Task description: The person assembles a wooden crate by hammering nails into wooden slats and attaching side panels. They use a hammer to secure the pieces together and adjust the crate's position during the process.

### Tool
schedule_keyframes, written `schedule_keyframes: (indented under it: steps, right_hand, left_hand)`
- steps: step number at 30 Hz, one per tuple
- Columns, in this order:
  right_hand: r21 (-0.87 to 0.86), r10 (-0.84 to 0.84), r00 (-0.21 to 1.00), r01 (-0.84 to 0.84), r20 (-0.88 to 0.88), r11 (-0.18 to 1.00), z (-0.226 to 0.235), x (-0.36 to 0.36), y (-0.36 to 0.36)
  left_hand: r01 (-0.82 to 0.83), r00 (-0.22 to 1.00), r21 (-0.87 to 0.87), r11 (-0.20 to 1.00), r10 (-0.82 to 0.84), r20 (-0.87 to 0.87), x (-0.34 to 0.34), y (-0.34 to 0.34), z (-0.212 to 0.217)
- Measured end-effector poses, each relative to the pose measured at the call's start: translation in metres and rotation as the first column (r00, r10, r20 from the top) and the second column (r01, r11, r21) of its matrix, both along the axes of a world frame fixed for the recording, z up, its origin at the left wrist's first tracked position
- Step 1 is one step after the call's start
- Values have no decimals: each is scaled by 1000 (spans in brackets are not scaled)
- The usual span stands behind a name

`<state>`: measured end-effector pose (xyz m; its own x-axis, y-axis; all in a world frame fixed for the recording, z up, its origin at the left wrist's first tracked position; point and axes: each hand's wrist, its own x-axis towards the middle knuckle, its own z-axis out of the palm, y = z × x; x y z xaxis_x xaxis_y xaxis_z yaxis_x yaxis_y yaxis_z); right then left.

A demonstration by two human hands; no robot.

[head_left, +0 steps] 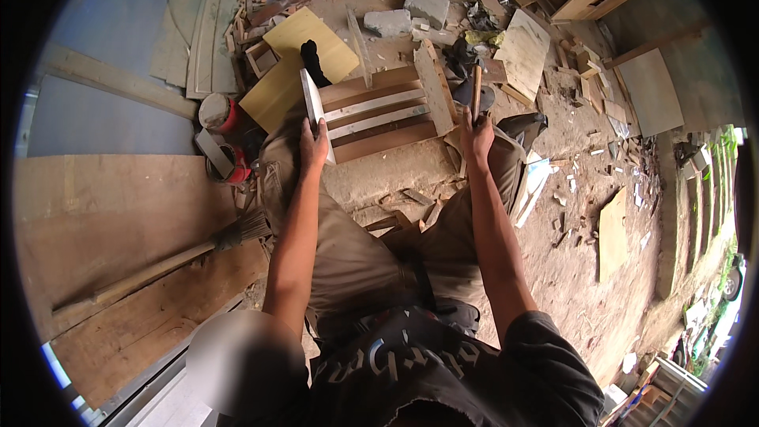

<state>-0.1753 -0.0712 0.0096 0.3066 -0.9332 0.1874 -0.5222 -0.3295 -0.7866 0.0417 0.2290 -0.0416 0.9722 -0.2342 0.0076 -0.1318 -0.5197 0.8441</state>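
Person seen from above, head camera. Upper body: black short-sleeved T-shirt [443, 372] with pale grey lettering or graphic across the chest at 6 o'clock; hem edge looks slightly frayed. Right sleeve [553, 348] ends above the elbow, at 5 o'clock. Forearms bare, no watch, bands or gloves visible. Left hand [312, 146] at 11 o'clock of centre, right hand [477, 138] at 1 o'clock; both bare. Legs: khaki-beige trousers [348, 253], loose, creased, dusty, with a seam or pocket fold near the right knee. Dark sock or shoe [312, 62] at 12 o'clock, black.
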Motion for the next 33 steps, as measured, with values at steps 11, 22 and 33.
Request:
schedule_keyframes:
  steps: [11,22,33]
  right_hand:
    - [252,33,963,37,-268,967,-54,-25,-32]
    - [555,49,994,17,-103,832,-60,-33,-40]
    - [331,392,914,-405,107,853,-31,-17,-2]
  left_hand:
    - [101,957,8,995,-99,272,-15,3,14]
    - [71,997,114,991,-72,5,-9,4,-13]
    - [152,984,178,972,-131,-124,-14,3,-5]
